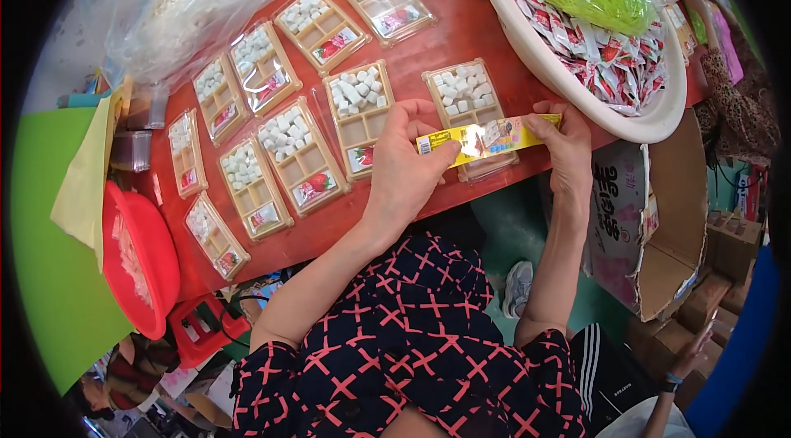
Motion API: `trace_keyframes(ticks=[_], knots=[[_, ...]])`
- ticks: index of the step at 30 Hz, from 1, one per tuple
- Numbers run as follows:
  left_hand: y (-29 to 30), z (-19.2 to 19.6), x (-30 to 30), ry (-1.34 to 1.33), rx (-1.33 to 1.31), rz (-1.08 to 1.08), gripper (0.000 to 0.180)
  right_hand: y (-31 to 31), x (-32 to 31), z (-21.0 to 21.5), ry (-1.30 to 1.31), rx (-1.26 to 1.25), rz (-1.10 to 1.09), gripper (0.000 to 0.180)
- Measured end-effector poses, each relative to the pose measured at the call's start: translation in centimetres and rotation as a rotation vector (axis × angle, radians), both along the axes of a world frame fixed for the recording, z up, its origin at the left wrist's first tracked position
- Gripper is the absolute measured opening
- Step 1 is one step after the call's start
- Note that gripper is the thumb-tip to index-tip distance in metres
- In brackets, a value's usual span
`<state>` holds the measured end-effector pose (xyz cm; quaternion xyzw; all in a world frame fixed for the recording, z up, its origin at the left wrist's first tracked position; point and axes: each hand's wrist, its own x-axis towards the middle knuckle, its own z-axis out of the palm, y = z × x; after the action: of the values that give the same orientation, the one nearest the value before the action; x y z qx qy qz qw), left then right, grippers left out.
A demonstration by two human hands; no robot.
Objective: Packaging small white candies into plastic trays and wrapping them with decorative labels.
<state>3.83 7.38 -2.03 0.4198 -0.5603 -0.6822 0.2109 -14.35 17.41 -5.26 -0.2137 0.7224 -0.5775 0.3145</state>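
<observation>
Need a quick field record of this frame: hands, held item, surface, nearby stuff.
left hand: pinches left end of the yellow strip
right hand: pinches its right end
strip position: held flat above a tray of white cubes
surface: red table, many similar trays
right of hands: white basin with small packets
left edge: red bowl

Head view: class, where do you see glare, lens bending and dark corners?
Head view: glare glints on the yellow strip held between the left hand and right hand and on the clear tray lids; the red table edge bends; the picture's rim is black.
</observation>
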Motion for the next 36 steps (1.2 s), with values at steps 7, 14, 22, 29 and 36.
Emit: trace_keyframes(ticks=[7, 14, 22, 29, 36], knots=[[-0.5, -0.3, -0.5, -0.090, -0.049, 0.027, 0.043, -1.4, 0.0, -0.8, 0.236, 0.119, -0.031, 0.028], [-0.6, -0.5, -0.9, -0.152, -0.060, 0.025, 0.044, -2.1, 0.9, -0.7, 0.379, 0.207, -0.108, 0.028], [-0.7, -1.8, -0.8, -0.183, -0.166, -0.004, 0.043, -3.0, 1.9, -0.5, 0.535, 0.344, -0.227, 0.033], [-1.1, -2.6, -1.0, -0.235, -0.283, -0.014, 0.042, -3.8, 2.7, -0.2, 0.635, 0.413, -0.250, 0.036], [-0.9, -1.6, -1.3, -0.420, -0.432, -0.152, 0.047, -3.8, 2.9, -0.4, 0.768, 0.460, -0.156, 0.029]])
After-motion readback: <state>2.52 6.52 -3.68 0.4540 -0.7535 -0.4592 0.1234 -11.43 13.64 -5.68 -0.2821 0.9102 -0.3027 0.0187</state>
